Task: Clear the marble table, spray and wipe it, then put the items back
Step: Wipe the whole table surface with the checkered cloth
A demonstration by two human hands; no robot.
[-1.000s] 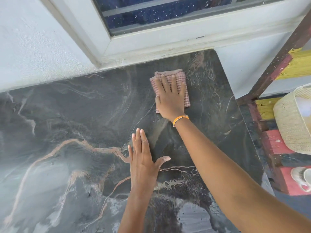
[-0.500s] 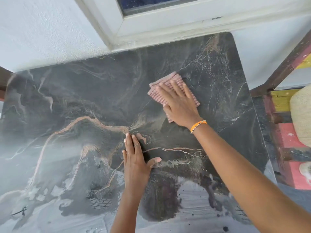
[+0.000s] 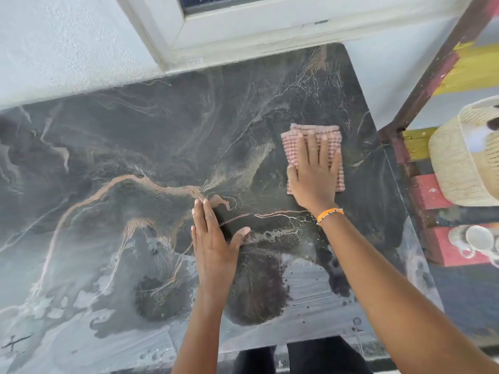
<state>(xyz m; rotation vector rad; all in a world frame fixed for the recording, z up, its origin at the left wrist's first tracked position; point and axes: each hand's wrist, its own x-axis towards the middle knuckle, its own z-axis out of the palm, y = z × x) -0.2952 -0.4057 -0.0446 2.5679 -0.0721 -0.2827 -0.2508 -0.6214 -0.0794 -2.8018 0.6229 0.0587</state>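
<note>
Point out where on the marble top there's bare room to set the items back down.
Bare: the whole stretch of marble table between the left hand and the wall, plus the near edge. Taken: the far right part, where the right hand presses the pink cloth.

Woven basket (image 3: 464,160) — window frame (image 3: 243,31)

Both hands (image 3: 314,174) flat, fingers straight
</note>
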